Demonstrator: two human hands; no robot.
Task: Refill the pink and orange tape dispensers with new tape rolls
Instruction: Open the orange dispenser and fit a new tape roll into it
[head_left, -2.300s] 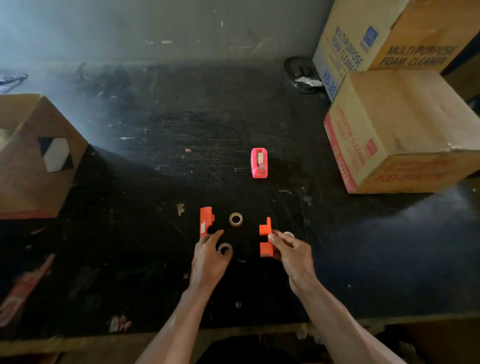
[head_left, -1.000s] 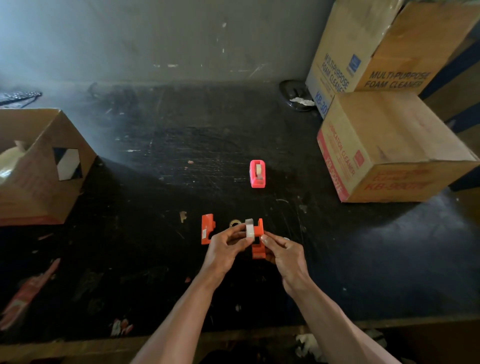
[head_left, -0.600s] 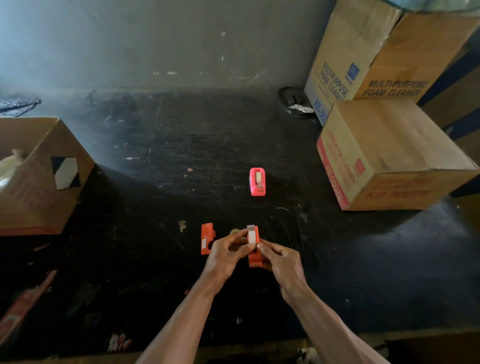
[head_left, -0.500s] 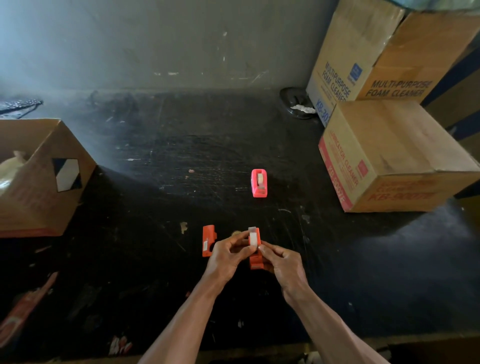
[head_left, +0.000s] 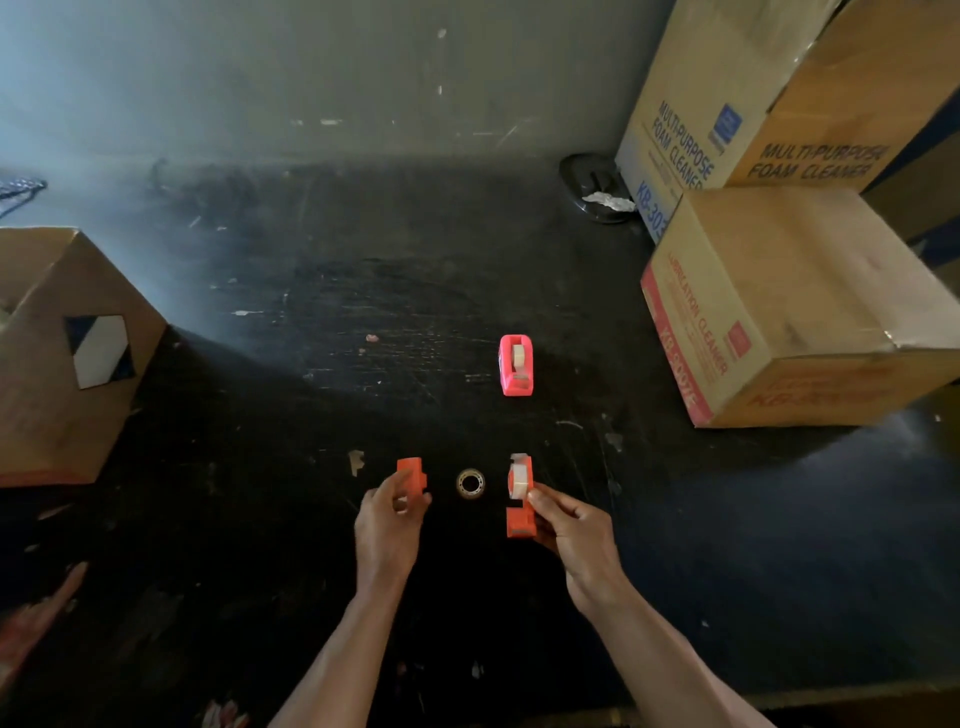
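Right hand is pinching one orange dispenser half from the side, thumb and fingertips closed on the plastic. A whitish tape roll sits in that half's upper end. Left hand has its fingers curled around the lower end of the other orange half, a blocky piece of plastic; can't tell if it's lifted or lying on the desk. Between the two halves there's a small tape ring lying flat, shiny, with an open centre.

Further back toward the middle of the desk, the pink dispenser stands on its own, smooth rounded plastic with a pale roll showing in its slot.

The desk is matte black, badly scratched, with pale scuffs and bits of paper stuck on. At the left edge sits a brown cardboard box with a black-and-white diamond label. At the back right corner, two stacked cardboard cartons have printed cleaner labels, and beside them is a dark glossy dish holding a crumpled white scrap. Behind is a plain grey-green wall, scuffed.
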